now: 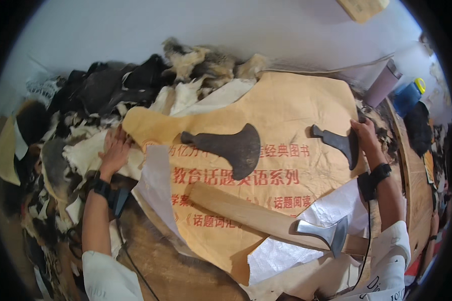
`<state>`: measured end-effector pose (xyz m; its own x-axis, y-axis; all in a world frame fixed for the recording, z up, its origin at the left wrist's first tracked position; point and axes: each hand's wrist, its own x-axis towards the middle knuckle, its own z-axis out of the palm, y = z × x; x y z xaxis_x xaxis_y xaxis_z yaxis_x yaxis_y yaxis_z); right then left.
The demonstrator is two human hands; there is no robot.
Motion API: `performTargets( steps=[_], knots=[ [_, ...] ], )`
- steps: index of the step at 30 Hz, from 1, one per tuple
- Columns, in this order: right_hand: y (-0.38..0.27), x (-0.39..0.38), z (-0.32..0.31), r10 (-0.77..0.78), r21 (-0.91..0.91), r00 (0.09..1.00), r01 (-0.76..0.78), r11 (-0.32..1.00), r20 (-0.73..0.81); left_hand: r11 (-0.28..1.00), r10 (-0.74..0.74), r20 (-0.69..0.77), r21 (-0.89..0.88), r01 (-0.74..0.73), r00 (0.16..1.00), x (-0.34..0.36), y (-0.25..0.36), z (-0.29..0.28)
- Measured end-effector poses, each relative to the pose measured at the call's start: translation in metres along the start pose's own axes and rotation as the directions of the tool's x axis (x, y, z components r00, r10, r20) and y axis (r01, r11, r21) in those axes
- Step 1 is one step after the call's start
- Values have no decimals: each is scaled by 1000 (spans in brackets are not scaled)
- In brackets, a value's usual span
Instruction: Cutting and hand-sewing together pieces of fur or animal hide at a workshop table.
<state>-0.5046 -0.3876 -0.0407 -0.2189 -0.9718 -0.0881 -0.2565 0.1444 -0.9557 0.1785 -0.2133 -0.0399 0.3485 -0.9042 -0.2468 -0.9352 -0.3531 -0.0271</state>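
A large tan paper pattern [306, 110] with red print and a white backing lies over furs on the table. My left hand [116, 150] rests flat, fingers stretched out, on a pale fur piece [88, 153] beside the paper's left edge. At the opposite edge my right hand [367, 136] has its fingers bent closed around the paper's rim, next to a small dark fan-shaped metal blade [342, 145]. A larger dark fan-shaped blade [231, 145] lies in the middle of the paper. Lower down, a silver fan-shaped blade [327, 233] sits on a long wooden strip [246, 213].
Black, white and brown fur scraps [105, 93] are heaped along the back and left. At the right rear stand a mauve tumbler [384, 84] and a blue bottle with a yellow lid [409, 96]. Bare wooden tabletop [160, 271] shows near me. Another person's arm [432, 236] is at far right.
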Motion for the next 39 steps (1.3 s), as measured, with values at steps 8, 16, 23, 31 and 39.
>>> performTargets(
  steps=[8, 16, 23, 31, 39],
  knots=[
    [-8, -13, -61, -224, -709, 955, 296, 640, 197, 959, 280, -69, -26, -282, 958, 38, -16, 25],
    [-36, -68, -111, -272, -535, 960, 194, 822, -69, 768, 633, -104, -44, -639, 767, -18, 92, 61],
    [-17, -140, -139, -298, -679, 953, 180, 712, -59, 835, 549, 85, -107, -540, 831, -225, 143, -8],
    [6, -143, -130, -266, -482, 963, 212, 850, -46, 751, 540, -281, -264, -605, 793, -232, 170, -44],
    [-55, -225, -81, -393, -58, 870, 427, 902, 299, 206, 425, -208, -925, -318, 881, -245, 251, -54]
  ],
)
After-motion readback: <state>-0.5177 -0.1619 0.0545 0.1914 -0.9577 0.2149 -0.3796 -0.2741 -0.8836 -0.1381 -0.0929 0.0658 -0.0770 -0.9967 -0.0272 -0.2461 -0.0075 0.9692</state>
